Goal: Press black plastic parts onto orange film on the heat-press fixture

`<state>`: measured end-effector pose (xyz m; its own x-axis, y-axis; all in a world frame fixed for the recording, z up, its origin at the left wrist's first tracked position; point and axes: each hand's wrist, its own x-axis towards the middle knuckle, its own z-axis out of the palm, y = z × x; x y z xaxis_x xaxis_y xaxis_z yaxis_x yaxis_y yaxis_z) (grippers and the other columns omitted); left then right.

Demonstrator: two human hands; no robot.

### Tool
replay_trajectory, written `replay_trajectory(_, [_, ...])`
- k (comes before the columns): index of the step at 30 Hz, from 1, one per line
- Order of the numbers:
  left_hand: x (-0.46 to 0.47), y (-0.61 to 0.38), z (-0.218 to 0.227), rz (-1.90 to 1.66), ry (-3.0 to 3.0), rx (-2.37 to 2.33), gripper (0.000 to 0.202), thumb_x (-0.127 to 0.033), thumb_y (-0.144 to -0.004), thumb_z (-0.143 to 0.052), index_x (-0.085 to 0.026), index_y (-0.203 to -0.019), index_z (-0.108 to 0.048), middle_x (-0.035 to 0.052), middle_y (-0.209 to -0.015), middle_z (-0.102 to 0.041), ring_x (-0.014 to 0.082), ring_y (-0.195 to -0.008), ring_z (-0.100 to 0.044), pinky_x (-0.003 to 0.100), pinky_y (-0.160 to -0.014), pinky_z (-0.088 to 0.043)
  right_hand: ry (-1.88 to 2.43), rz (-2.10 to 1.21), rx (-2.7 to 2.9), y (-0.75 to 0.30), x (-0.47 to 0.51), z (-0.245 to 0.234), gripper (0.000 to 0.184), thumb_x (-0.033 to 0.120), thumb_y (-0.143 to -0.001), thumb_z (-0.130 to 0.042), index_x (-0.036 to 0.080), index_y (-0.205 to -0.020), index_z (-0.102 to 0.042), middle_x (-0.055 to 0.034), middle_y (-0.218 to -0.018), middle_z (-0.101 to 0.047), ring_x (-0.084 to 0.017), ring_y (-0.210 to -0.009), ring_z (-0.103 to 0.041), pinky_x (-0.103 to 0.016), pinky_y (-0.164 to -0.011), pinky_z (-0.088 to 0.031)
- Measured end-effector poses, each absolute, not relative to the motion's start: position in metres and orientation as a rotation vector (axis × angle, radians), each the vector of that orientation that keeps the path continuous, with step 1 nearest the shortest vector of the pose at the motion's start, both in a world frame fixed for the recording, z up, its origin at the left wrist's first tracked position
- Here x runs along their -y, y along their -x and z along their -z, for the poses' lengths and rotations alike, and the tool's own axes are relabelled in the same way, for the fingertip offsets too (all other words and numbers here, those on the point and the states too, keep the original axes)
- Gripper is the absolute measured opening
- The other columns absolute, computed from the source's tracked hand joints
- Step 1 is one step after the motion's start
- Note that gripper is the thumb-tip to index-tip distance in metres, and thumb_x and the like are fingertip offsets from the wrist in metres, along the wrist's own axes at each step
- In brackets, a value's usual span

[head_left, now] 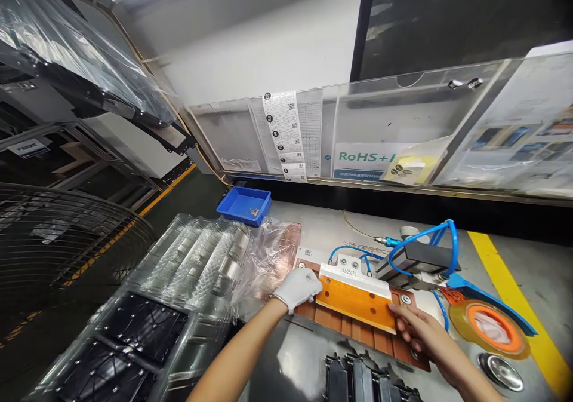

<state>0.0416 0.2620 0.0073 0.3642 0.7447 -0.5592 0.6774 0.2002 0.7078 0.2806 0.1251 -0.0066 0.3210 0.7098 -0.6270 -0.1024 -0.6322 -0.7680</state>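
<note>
An amber plate (353, 304) with several dark holes lies against a white bar (353, 275) marked JJ-25070, above a brown grooved base (342, 325). My left hand (297, 288), in a white glove, is closed at the plate's left end; its fingertips are partly hidden. At the other end, my bare right hand (412, 329) grips the corner, with the thumb on top and the fingers curled below. Blue air hoses (452, 244) run from a dark pneumatic block (416, 258) behind the fixture.
Black plastic parts (362, 381) sit at the front edge. Left are a clear tray stack (197, 258), pinkish plastic film (273, 258) and a blue bin (245, 203). A tape roll (490, 328) and round metal piece (500, 371) lie right. A wire fan guard (58, 235) stands far left.
</note>
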Motion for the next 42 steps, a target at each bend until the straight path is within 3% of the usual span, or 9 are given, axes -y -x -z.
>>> replay_trajectory(11, [-0.26,-0.039,-0.002,-0.239,-1.503,-1.365,0.019,-0.015,-0.069,-0.067,-0.021,-0.061,-0.05,-0.0083,-0.051,-0.049,0.0115,-0.053,-0.05,0.027,-0.06,-0.041,1.943,-1.435,0.634,-0.289,-0.136,-0.004,0.046,0.063,-0.057,-0.07,0.023,-0.056,-0.048,0.0058,-0.044,-0.047,-0.008,-0.039,-0.038,-0.02,-0.039,-0.025])
replay_trajectory(16, [-0.256,-0.038,-0.004,-0.294,-1.413,-1.327,0.016,-0.015,-0.077,-0.064,-0.019,-0.069,-0.051,-0.0091,-0.054,-0.051,0.0113,-0.052,-0.055,0.027,-0.06,-0.046,2.021,-1.409,0.737,-0.306,-0.139,0.006,0.052,0.065,-0.05,-0.077,0.022,-0.053,-0.046,0.0047,-0.044,-0.05,-0.008,-0.039,-0.04,-0.02,-0.039,-0.025])
replay_trajectory(21, [-0.253,-0.039,-0.009,-0.309,-1.364,-1.306,0.017,-0.011,-0.081,-0.062,-0.018,-0.069,-0.053,-0.0095,-0.052,-0.053,0.0108,-0.052,-0.056,0.026,-0.06,-0.047,2.096,-1.218,0.909,-0.333,-0.124,0.011,0.05,0.068,-0.06,-0.071,0.023,-0.056,-0.051,0.0013,-0.047,-0.056,-0.013,-0.043,-0.046,-0.026,-0.044,-0.035])
replay_trajectory(26, [-0.254,-0.037,-0.005,-0.329,-1.343,-1.292,0.017,-0.01,-0.082,-0.062,-0.017,-0.069,-0.053,-0.0094,-0.052,-0.054,0.0103,-0.051,-0.055,0.027,-0.06,-0.047,2.085,-0.993,1.218,-0.347,-0.075,0.008,0.031,0.056,-0.062,-0.074,0.026,-0.071,-0.073,-0.0039,-0.076,-0.072,-0.027,-0.076,-0.063,-0.034,-0.069,-0.048])
replay_trajectory(29, [-0.254,-0.037,-0.001,-0.328,-1.345,-1.288,0.018,-0.013,-0.085,-0.063,-0.017,-0.07,-0.053,-0.0097,-0.054,-0.054,0.0098,-0.05,-0.054,0.026,-0.06,-0.048,2.06,-0.906,1.327,-0.35,-0.054,0.013,0.025,0.049,-0.066,-0.069,0.029,-0.078,-0.076,-0.0051,-0.092,-0.076,-0.032,-0.089,-0.067,-0.038,-0.079,-0.05])
replay_trajectory(33, [-0.256,-0.039,0.0,-0.32,-1.37,-1.293,0.019,-0.017,-0.086,-0.064,-0.017,-0.07,-0.053,-0.0096,-0.055,-0.054,0.0099,-0.052,-0.055,0.026,-0.061,-0.048,2.085,-0.771,1.4,-0.35,-0.051,0.02,0.036,0.053,-0.076,-0.055,0.028,-0.092,-0.075,-0.0087,-0.099,-0.075,-0.034,-0.091,-0.069,-0.042,-0.074,-0.052])
replay_trajectory(37, [-0.256,-0.03,-0.008,-0.316,-1.405,-1.332,0.02,-0.025,-0.084,-0.066,-0.018,-0.071,-0.053,-0.0083,-0.058,-0.055,0.0102,-0.05,-0.054,0.027,-0.061,-0.046,2.146,-0.623,1.391,-0.341,-0.048,0.014,0.05,0.061,-0.08,-0.05,0.026,-0.11,-0.068,-0.011,-0.099,-0.071,-0.03,-0.077,-0.069,-0.039,-0.061,-0.053])
replay_trajectory(40, [-0.236,-0.009,-0.021,-0.38,-1.445,-1.433,0.018,-0.036,-0.087,-0.057,-0.02,-0.079,-0.054,-0.0056,-0.067,-0.057,0.0114,-0.055,-0.055,0.028,-0.061,-0.045,2.145,-0.556,1.351,-0.326,-0.024,0.008,0.057,0.065,-0.087,-0.045,0.027,-0.127,-0.058,-0.0102,-0.112,-0.066,-0.027,-0.083,-0.069,-0.037,-0.066,-0.055])
replay_trajectory(42, [-0.204,0.005,-0.027,-0.418,-1.479,-1.5,0.021,-0.04,-0.09,-0.048,-0.021,-0.093,-0.057,-0.0027,-0.075,-0.06,0.0142,-0.064,-0.058,0.029,-0.066,-0.046,2.146,-0.566,1.273,-0.315,0.0,0.007,0.057,0.067,-0.088,-0.045,0.03,-0.129,-0.056,-0.0086,-0.116,-0.066,-0.025,-0.086,-0.07,-0.036,-0.069,-0.057])
